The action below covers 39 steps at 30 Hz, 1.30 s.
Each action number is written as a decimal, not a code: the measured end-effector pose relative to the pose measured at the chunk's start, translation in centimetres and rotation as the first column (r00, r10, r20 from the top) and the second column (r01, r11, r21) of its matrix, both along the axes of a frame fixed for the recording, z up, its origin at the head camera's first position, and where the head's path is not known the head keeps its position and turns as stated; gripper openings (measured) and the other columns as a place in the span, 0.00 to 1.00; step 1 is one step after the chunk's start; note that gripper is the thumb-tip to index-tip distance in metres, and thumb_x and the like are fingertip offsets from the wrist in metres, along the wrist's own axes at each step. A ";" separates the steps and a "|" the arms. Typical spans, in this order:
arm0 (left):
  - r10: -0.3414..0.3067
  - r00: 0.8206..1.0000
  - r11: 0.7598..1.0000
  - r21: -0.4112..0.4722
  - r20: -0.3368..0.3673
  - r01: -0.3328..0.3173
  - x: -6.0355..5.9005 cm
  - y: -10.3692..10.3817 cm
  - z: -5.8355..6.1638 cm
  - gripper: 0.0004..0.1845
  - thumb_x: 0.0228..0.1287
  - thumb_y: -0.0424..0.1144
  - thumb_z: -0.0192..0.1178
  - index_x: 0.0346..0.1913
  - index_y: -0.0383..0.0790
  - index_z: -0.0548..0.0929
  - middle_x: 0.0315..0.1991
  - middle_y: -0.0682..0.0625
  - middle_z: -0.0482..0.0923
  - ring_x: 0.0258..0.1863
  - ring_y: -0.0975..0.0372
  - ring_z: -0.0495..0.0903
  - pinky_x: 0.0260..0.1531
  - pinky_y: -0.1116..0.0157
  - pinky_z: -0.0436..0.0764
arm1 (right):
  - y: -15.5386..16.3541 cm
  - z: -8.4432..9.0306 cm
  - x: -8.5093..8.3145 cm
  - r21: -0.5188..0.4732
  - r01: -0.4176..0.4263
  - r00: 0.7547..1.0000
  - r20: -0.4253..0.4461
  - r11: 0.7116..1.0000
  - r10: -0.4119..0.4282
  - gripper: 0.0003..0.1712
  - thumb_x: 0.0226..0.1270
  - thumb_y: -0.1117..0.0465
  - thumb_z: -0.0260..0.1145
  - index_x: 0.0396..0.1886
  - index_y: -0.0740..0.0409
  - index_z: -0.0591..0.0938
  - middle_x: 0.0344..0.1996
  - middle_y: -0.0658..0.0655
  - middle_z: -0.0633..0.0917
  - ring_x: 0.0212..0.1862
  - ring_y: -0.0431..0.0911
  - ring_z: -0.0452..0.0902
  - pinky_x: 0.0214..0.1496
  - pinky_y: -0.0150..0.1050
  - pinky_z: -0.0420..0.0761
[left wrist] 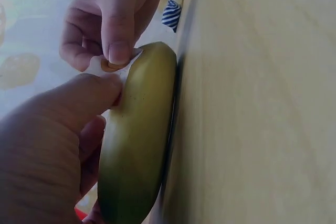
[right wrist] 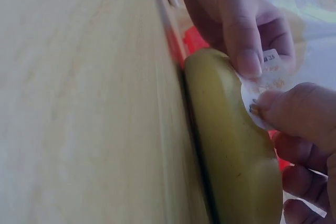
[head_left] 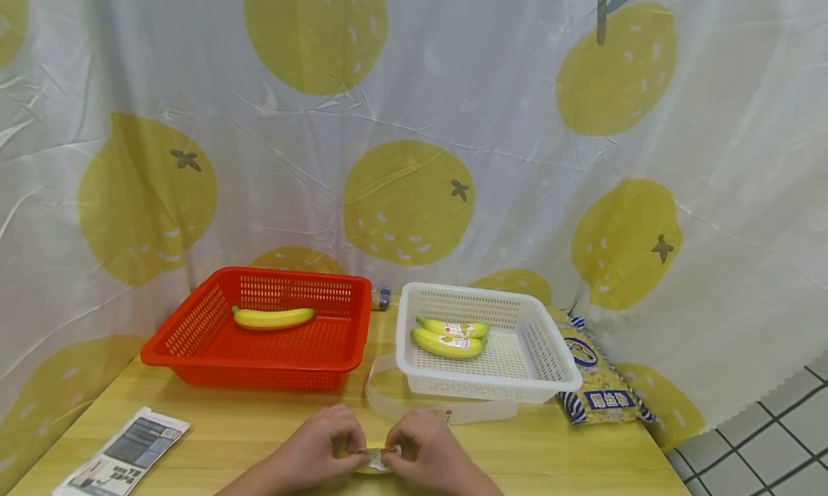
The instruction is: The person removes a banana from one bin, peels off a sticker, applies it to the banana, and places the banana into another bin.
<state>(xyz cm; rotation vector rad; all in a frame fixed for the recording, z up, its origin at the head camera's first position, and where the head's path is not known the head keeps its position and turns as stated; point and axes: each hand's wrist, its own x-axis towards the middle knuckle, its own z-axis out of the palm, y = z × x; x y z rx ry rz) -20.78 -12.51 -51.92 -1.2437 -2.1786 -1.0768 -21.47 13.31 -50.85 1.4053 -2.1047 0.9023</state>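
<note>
A yellow banana (left wrist: 137,135) with a greenish end lies on the wooden table, between both hands at the front. Over it, a white sticker (right wrist: 269,88) with orange print stands partly raised from the peel, one edge against the banana. My left hand (head_left: 325,442) pinches one side of this sticker between thumb and finger. The other side is pinched by my right hand (head_left: 432,449), close beside the left. Thumbs and fingertips cover parts of the sticker in the head view.
A red basket (head_left: 259,376) behind the left hand holds one banana (head_left: 274,318). Two stickered bananas (head_left: 451,342) lie in the white basket (head_left: 479,389). Before that basket curls a pale translucent strip (head_left: 481,411). A printed packet (head_left: 123,453) lies left, a yellow bag (head_left: 598,381) right.
</note>
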 end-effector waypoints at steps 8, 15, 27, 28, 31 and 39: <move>0.046 0.998 0.999 0.000 -0.031 -0.046 -0.1 0.7 -0.3 0.20 0.51 0.38 0.81 0.32 0.59 0.77 0.29 0.65 0.73 0.33 0.73 0.71 0.35 0.76 0.72 | -0.4 -0.5 -0.1 -0.002 0.083 0.993 -0.084 0.997 -0.082 0.19 0.50 0.60 0.83 0.36 0.47 0.80 0.31 0.40 0.81 0.36 0.33 0.69 0.44 0.19 0.67; 0.125 0.987 0.992 -0.042 0.102 -0.122 0.3 1.3 -0.2 0.19 0.53 0.47 0.80 0.31 0.61 0.75 0.29 0.68 0.71 0.33 0.75 0.70 0.33 0.75 0.73 | -0.7 -0.4 0.3 0.020 0.149 0.988 -0.029 0.989 -0.148 0.26 0.51 0.59 0.83 0.49 0.53 0.83 0.33 0.42 0.81 0.39 0.35 0.71 0.45 0.21 0.70; 0.063 0.971 0.998 -0.033 0.232 -0.057 0.6 0.2 0.6 0.12 0.66 0.40 0.71 0.44 0.57 0.77 0.40 0.65 0.77 0.42 0.72 0.78 0.43 0.66 0.83 | 0.2 0.0 0.6 0.066 0.100 0.971 0.213 0.993 -0.112 0.18 0.62 0.63 0.76 0.49 0.49 0.79 0.43 0.43 0.82 0.45 0.36 0.76 0.48 0.28 0.79; 0.045 0.976 0.999 -0.028 0.212 -0.040 0.5 0.2 0.6 0.13 0.66 0.39 0.71 0.43 0.56 0.76 0.40 0.65 0.77 0.43 0.72 0.78 0.43 0.66 0.83 | 0.2 0.1 0.6 0.060 0.088 0.973 0.207 0.994 -0.098 0.17 0.62 0.64 0.76 0.47 0.49 0.79 0.42 0.43 0.82 0.44 0.36 0.76 0.47 0.28 0.78; -0.011 0.993 1.000 -0.020 0.119 0.014 0.3 0.1 0.5 0.14 0.63 0.35 0.73 0.40 0.55 0.77 0.39 0.64 0.79 0.41 0.71 0.78 0.42 0.67 0.83 | 0.2 0.0 0.3 0.038 0.042 0.991 0.124 0.998 -0.046 0.17 0.59 0.67 0.76 0.41 0.49 0.79 0.39 0.43 0.82 0.42 0.36 0.75 0.46 0.25 0.76; -0.068 0.998 0.997 -0.019 -0.004 0.068 0.0 -0.2 0.6 0.12 0.60 0.34 0.75 0.39 0.54 0.84 0.39 0.61 0.81 0.38 0.72 0.81 0.39 0.76 0.80 | 0.0 -0.1 -0.1 0.010 -0.026 1.000 -0.012 1.000 0.026 0.17 0.54 0.74 0.72 0.34 0.46 0.84 0.36 0.43 0.84 0.44 0.35 0.76 0.51 0.22 0.74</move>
